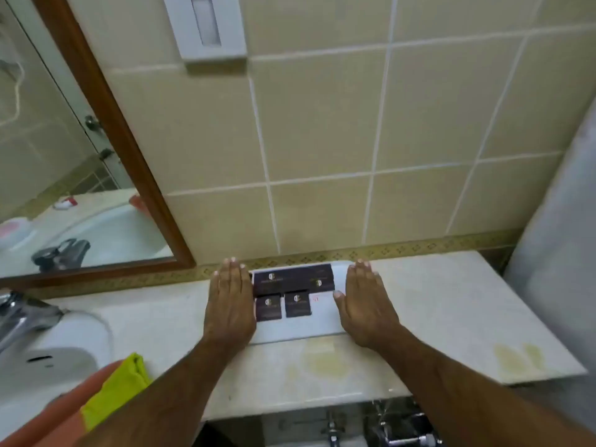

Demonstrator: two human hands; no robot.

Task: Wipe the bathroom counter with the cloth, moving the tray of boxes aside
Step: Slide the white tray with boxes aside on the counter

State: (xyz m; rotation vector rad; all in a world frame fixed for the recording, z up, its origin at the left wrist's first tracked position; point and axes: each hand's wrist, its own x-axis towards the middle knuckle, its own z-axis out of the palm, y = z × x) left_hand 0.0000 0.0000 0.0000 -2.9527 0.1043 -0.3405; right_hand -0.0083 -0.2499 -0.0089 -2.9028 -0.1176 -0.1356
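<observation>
Worktop (435, 304): a pale marbled bathroom worktop runs left to right in front of you, against a beige tiled wall (322, 124) with a patterned gold border strip along its foot.
Tray (300, 330): a flat white tray sits on the worktop at the far middle, its far edge close to the wall.
Boxes (292, 282): dark boxes with small gold emblems lie on the tray, a larger one at the far side and two small ones just nearer, side by side.
Left hand (229, 304): your left hand lies flat and spread, fingers straight and pointing at the wall, along the tray's left edge, touching it.
Right hand (366, 304): your right hand is likewise flat and spread, along the tray's right edge, thumb reaching inward over the tray.
Cloth (117, 388): a yellow-green cloth is bunched at the near left, beside the basin, well apart from both hands.
Basin (61, 350): a white basin with a chrome tap (19, 317) fills the left of the worktop.
Mirror (48, 156): a wood-framed mirror hangs on the left.
Stains (325, 361): yellowish marks show on the worktop just near the tray and toward the near right.
</observation>
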